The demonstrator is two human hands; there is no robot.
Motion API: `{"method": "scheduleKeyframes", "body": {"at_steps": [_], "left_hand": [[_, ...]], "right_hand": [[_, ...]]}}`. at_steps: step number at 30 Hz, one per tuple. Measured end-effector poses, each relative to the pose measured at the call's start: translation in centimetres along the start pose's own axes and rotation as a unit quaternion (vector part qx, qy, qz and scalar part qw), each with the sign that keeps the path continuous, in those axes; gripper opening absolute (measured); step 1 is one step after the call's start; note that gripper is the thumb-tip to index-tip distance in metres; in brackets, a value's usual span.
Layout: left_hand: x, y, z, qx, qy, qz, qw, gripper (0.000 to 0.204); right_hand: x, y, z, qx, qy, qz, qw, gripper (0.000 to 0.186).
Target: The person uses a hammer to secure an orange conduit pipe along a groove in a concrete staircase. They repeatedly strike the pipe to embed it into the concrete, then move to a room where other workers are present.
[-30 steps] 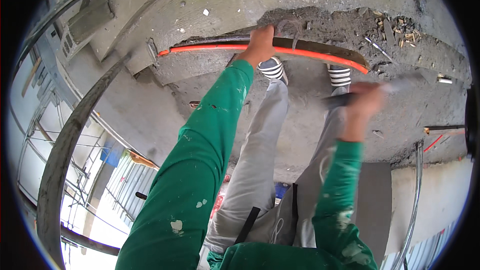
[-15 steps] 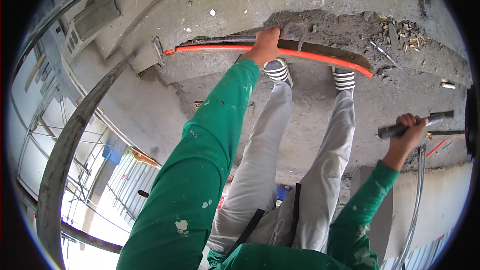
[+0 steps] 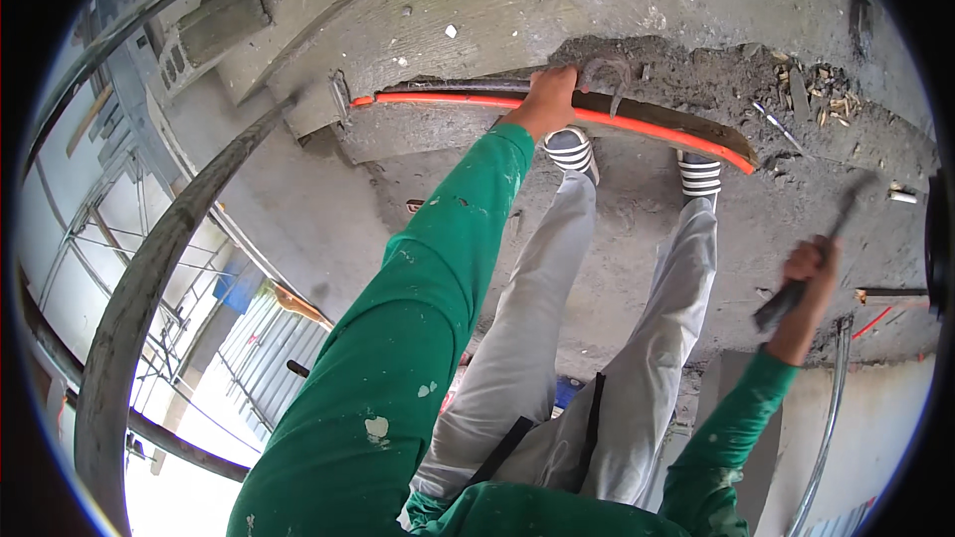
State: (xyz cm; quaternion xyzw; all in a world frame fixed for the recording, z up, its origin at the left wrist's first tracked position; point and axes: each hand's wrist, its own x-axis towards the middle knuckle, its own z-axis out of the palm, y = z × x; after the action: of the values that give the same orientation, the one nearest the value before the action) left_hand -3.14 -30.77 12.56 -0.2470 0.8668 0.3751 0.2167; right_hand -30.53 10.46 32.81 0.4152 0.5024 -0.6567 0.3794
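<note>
My left hand (image 3: 550, 101) reaches forward, fingers closed over a long dark wooden strip with a bright orange front edge (image 3: 652, 129). The strip lies along the rough concrete ledge in front of my feet; its underside is hidden. Beside that hand, a curved, greyish hook-shaped piece (image 3: 619, 80) stands out from the dirt; its kind is unclear. Out to the right, my right hand (image 3: 814, 264) is wrapped round a hand tool with a black grip (image 3: 779, 306) and narrow shaft. Motion blurs the tool, and its head cannot be made out. It is apart from the strip.
Loose grit and wood chips (image 3: 831, 99) lie at the far right, near a thin pale rod (image 3: 781, 129). A grey pole (image 3: 164, 249) crosses the left side, with scaffolding (image 3: 149, 229) beyond it. My striped shoes (image 3: 570, 149) stand close behind the ledge.
My right hand has turned the tool from nearly level to steeply upright, its far end swinging up. My left hand keeps its hold on the strip; the whole view has shifted slightly.
</note>
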Motion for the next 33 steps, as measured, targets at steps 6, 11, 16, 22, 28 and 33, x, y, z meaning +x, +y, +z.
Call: {"method": "scheduleKeyframes", "body": {"at_steps": [6, 11, 16, 22, 28, 33], "left_hand": [[-0.1, 1.3, -0.6, 0.013, -0.005, -0.013, 1.0, 0.039], [0.2, 0.6, -0.9, 0.024, -0.023, 0.003, 0.999, 0.037], [0.2, 0.3, -0.2, 0.021, -0.013, -0.006, 1.0, 0.038], [-0.2, 0.7, -1.1, -0.003, -0.008, -0.005, 1.0, 0.041], [0.6, 0.8, -1.1, 0.001, -0.002, -0.006, 1.0, 0.039], [0.0, 0.9, -1.1, 0.028, -0.003, 0.0, 1.0, 0.038]], "right_hand": [[4.1, 7.5, 3.7, -0.174, 0.139, -0.265, 0.938, 0.036], [1.3, 16.6, 11.8, -0.258, -0.163, 0.05, 0.951, 0.034], [-1.4, 6.1, 8.6, -0.068, -0.025, 0.177, 0.982, 0.036], [0.0, -1.3, 5.9, 0.089, 0.117, -0.205, 0.968, 0.036], [1.3, 18.3, 9.0, -0.346, 0.083, 0.033, 0.934, 0.039], [-4.6, 8.3, 4.6, -0.22, 0.085, 0.112, 0.965, 0.039]]}}
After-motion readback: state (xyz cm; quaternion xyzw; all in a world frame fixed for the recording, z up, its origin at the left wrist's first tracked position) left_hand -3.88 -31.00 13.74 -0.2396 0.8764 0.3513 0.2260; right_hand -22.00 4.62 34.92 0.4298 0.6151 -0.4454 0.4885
